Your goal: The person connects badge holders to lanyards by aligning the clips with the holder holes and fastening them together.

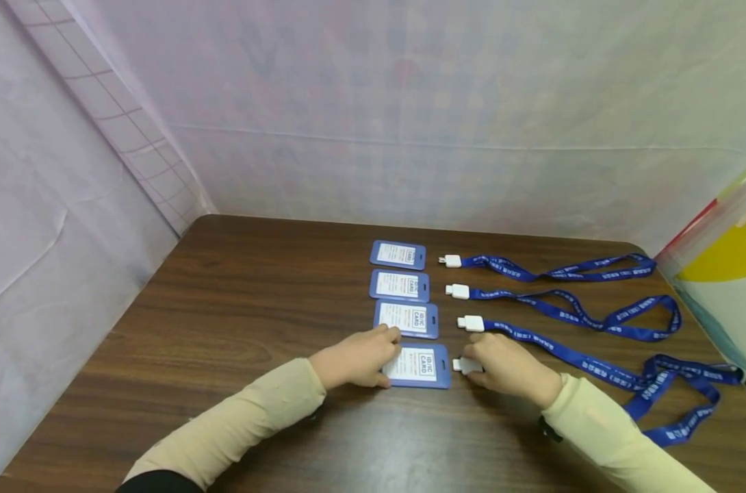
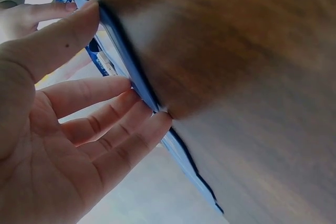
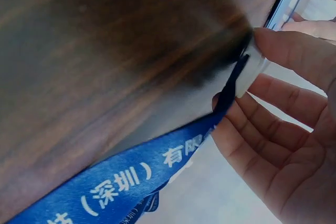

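My left hand point(image 1: 359, 357) holds the left end of the nearest blue ID card holder point(image 1: 442, 373), which lies flat on the table. In the left wrist view, the thumb is at one edge of that card holder point(image 2: 122, 51) and the fingertips are at the opposite edge. Just right of it, my right hand point(image 1: 507, 364) pinches the white plastic clip point(image 1: 469, 365) of the nearest blue lanyard. White lettering runs along this lanyard's strap point(image 3: 123, 182) in the right wrist view. From the head view, part of the strap is hidden under the right forearm.
Behind the left hand, more card holders point(image 1: 432, 320) lie in a column on the brown wooden table point(image 1: 274, 287). Further blue lanyards point(image 1: 570, 311) stretch to the right, their white clips point(image 1: 460, 292) facing the holders. A pale curtain point(image 1: 397, 137) hangs behind the table.
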A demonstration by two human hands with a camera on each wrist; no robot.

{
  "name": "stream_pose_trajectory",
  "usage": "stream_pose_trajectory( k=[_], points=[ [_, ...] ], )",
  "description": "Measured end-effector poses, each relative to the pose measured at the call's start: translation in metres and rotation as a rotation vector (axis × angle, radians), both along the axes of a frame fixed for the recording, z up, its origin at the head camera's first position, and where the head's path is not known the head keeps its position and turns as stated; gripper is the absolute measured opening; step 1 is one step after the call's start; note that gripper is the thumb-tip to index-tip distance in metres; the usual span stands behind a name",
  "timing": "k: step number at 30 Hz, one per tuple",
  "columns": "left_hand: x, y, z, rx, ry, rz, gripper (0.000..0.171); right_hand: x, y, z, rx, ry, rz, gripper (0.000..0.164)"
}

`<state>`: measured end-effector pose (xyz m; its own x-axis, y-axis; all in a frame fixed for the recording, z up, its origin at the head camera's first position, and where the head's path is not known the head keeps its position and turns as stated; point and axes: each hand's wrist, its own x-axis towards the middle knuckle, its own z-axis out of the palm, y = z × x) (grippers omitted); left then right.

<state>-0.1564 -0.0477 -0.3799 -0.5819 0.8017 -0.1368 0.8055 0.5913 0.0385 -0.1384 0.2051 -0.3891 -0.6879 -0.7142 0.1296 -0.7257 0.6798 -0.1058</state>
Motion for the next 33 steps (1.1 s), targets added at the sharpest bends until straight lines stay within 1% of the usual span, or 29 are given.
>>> stream_pose_trajectory(
  k=[14,21,26,33],
  points=[
    [-0.0003,0.0025,-0.0022,0.0,-0.007,0.01,0.042,-0.0002,-0.0035,-0.0015,-0.023,-0.013,0.025,0.015],
    [-0.0009,0.0036,-0.0007,0.003,-0.015,-0.004,0.042,-0.0013,-0.0043,-0.0051,-0.028,-0.012,0.029,0.015],
    [-0.0021,0.0049,-0.0012,-0.009,-0.021,-0.003,0.043,-0.0019,-0.0039,-0.0055,-0.046,-0.024,0.029,0.013],
    [-0.0016,0.0068,-0.0009,-0.037,0.02,-0.022,0.043,-0.0026,-0.0047,-0.0061,-0.057,-0.013,0.046,0.014]
  ],
)
